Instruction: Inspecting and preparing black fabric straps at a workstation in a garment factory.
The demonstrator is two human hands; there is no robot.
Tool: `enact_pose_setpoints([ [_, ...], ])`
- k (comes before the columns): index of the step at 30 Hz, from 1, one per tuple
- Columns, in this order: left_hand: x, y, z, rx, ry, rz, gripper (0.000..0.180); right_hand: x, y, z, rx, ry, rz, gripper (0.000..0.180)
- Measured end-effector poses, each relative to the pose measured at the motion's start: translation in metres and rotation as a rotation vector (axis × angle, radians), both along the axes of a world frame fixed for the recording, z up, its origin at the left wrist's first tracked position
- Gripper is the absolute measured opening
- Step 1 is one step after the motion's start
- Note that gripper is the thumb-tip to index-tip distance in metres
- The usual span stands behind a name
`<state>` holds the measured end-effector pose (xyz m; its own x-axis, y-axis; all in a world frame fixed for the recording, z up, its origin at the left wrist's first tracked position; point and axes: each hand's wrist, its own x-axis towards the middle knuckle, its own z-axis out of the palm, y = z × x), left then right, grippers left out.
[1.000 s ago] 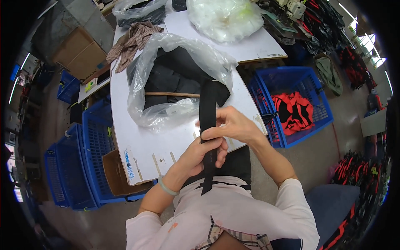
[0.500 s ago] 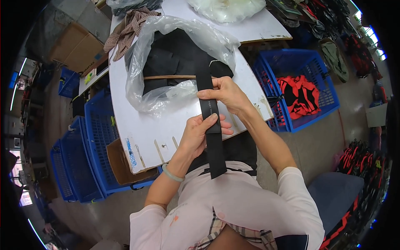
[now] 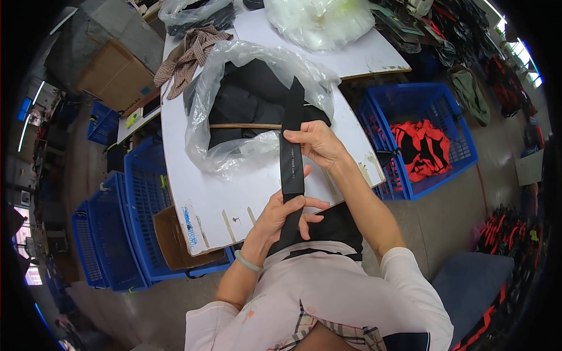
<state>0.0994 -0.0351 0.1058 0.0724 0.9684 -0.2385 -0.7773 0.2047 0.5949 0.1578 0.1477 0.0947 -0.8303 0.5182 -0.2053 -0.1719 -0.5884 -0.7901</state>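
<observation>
A long flat black strap (image 3: 291, 169) stretches up and away from me, with small pale print along its middle. My right hand (image 3: 319, 143) pinches its upper part, thumb on top and fingers behind. Lower down, my left hand (image 3: 278, 216) holds it between thumb and fingers, some fingertips spread out past its right edge. The strap's far end rises over a clear plastic bag (image 3: 199, 137) on the table. Inside the open bag lie folded black fabric pieces (image 3: 240, 99), and a thin brown wooden stick (image 3: 246, 126) crosses its mouth.
The white table (image 3: 234, 193) carries a checked cloth (image 3: 190, 58) and another plastic bag (image 3: 319, 23). A blue crate (image 3: 462, 126) with red and black pieces (image 3: 421, 149) stands at right. More blue crates (image 3: 108, 234) and a cardboard box (image 3: 175, 237) are at left.
My left hand has slid down the strap toward me and its fingers have spread. The strap has shifted away from me, its far end now standing up over the bag. The view has tilted slightly.
</observation>
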Motion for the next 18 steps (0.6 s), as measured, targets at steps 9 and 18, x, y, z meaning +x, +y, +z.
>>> enact_pose_setpoints([
  [9, -0.003, -0.007, -0.007, 0.092, 0.054, -0.029, 0.067, -0.002, -0.009, 0.005, 0.029, -0.002, -0.003, 0.014],
  [18, -0.017, 0.016, -0.033, 0.088, -0.156, 0.48, 0.017, 0.012, -0.046, 0.008, 0.217, -0.019, -0.057, 0.019],
])
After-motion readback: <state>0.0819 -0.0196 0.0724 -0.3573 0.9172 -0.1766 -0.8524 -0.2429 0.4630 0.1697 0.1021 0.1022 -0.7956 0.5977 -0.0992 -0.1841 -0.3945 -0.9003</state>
